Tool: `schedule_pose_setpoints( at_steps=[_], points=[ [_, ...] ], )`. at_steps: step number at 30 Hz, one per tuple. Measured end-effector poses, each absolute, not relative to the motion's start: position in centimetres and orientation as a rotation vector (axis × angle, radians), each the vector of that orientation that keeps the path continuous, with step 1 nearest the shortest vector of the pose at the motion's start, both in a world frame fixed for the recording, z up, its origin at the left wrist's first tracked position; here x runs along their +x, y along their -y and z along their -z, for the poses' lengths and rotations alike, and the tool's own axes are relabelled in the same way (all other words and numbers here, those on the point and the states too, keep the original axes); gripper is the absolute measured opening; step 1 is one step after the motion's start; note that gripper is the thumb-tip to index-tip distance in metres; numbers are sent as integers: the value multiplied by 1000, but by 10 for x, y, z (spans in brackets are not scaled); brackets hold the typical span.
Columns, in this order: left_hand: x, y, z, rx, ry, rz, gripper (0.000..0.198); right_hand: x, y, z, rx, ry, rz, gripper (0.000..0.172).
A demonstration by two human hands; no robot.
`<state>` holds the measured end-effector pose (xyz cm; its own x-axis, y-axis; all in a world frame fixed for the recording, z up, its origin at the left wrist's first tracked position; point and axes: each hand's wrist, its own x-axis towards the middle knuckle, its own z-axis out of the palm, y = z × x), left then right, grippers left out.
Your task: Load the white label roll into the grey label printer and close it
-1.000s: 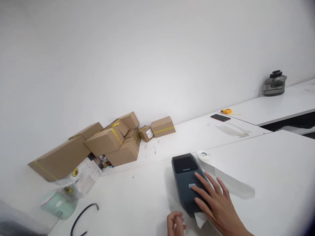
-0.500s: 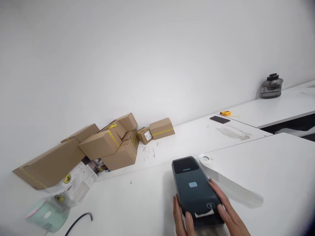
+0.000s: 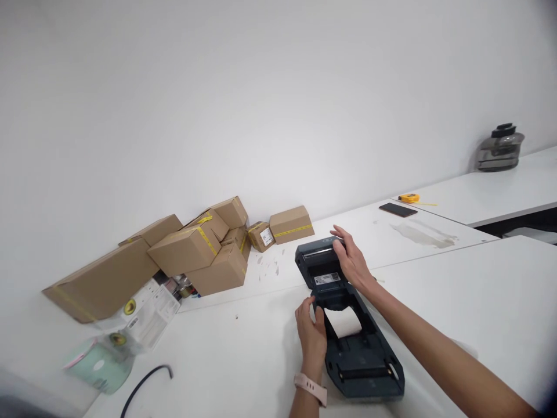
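Now, dark printer point(image 3: 369, 384) lies on the white table point(image 3: 217, 360), long axis running from near right to far left. Lid point(image 3: 314, 264) swung open at the far end; right hand point(image 3: 353, 262) grasps its edge. Left hand point(image 3: 311, 332) touches the body's left wall; grip, cannot tell. Inside: curved white paper point(image 3: 343, 322).

Your right grip point(image 3: 353, 268) holds the raised lid point(image 3: 314, 260) of a dark printer point(image 3: 361, 351); your left grip point(image 3: 311, 335) touches its side, beside curled white paper point(image 3: 343, 322) in the bay. On the white counter point(image 3: 256, 348), cardboard boxes point(image 3: 185, 251) lean in a pile, left of a phone point(image 3: 398, 209) and yellow tape measure point(image 3: 409, 198).
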<state>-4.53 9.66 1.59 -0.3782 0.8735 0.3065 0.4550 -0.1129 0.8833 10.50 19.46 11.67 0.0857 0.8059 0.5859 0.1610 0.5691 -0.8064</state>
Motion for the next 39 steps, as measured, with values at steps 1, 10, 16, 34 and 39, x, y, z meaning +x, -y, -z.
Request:
schedule_pose_setpoints(
  at_steps=[1, 10, 16, 34, 39],
  points=[
    [-45, -101, -11, 1518, -1798, -1472, 36, 105, -205, -119, -907, 1458, -600, 52],
    [-43, -117, -2, 1587, -1857, -1252, 43, 107, -237, -117, -976, 1428, -495, 48],
    [-43, -121, 7, 1565, -1830, -1330, 38, 117, -181, -60, -871, 1843, -135, 25],
    [-38, -113, -12, 1617, -1864, -1128, 54, 91, -172, -36, -935, 3048, -336, 28],
    [-40, -112, -11, 1584, -1860, -1159, 54, 118, -174, -68, -745, 3005, -637, 27]
  ],
)
